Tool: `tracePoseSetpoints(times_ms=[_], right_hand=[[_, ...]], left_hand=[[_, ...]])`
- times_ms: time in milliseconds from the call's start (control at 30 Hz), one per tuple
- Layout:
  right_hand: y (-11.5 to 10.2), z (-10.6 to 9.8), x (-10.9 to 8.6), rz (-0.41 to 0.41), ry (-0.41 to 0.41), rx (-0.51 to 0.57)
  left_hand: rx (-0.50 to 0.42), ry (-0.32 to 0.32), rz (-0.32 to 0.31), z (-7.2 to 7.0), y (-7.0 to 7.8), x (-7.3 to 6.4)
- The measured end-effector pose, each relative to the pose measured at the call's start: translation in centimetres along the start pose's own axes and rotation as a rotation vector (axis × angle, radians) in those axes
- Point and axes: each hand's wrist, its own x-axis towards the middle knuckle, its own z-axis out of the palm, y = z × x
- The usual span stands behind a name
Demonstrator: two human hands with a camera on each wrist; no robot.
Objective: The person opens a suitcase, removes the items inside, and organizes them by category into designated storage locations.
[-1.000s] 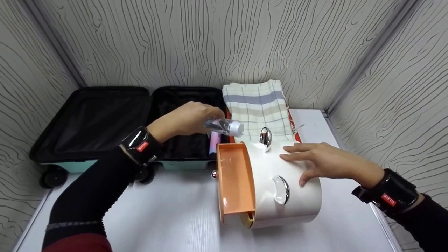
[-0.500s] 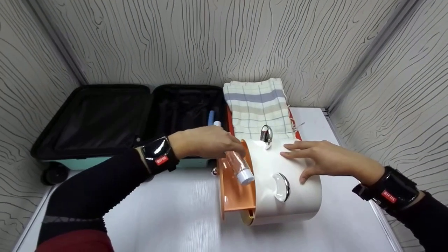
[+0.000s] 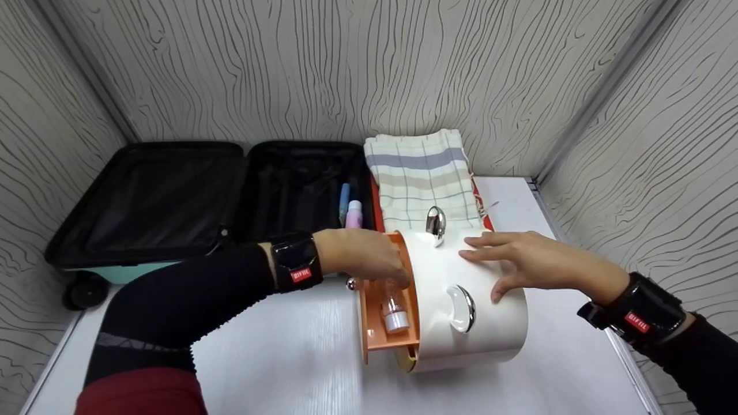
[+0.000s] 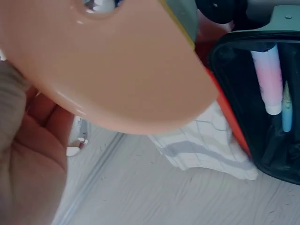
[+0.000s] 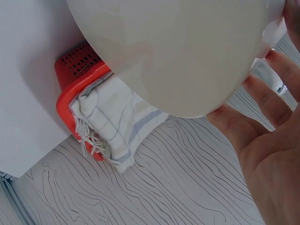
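A small clear bottle (image 3: 394, 305) with a white cap lies in the orange drawer (image 3: 364, 328), its cap end toward me. My left hand (image 3: 366, 253) reaches over the drawer's far end, fingers on the bottle's other end, which they hide. The drawer stands pulled out to the left from a white rounded storage box (image 3: 490, 334) with chrome handles. My right hand (image 3: 533, 262) rests on top of that box, fingers spread. In the left wrist view the drawer front (image 4: 126, 70) hides the bottle. The right wrist view has the right fingertips against the box's edge.
Behind the left forearm lies an open black-lined suitcase (image 3: 144, 202) with a pink tube (image 3: 354, 214) and a blue pen-like item (image 3: 344, 199) inside. A red basket (image 5: 70, 96) holding a checked towel (image 3: 421, 178) stands behind the box. Patterned walls enclose the table (image 3: 271, 357).
My left hand has moved from above the suitcase, right and toward me, bringing the bottle down into the drawer. The right hand has stayed on the box.
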Motion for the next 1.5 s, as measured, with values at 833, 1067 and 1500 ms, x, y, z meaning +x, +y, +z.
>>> tracePoseSetpoints(times_ms=[833,1067,1500], right_hand=[[0.0,0.2,0.1,0.047,-0.028,0.013],[0.1,0.0,0.0,0.044,-0.029,0.006],[-0.2,-0.3,0.1,0.030,-0.034,0.024]], left_hand=[[-0.435,0.589,-0.457,4.0,1.0,-7.7],[-0.681,0.689,-0.650,8.2,3.1,-8.0],[-0.947,0.724,-0.620,11.2,4.7,-5.7]])
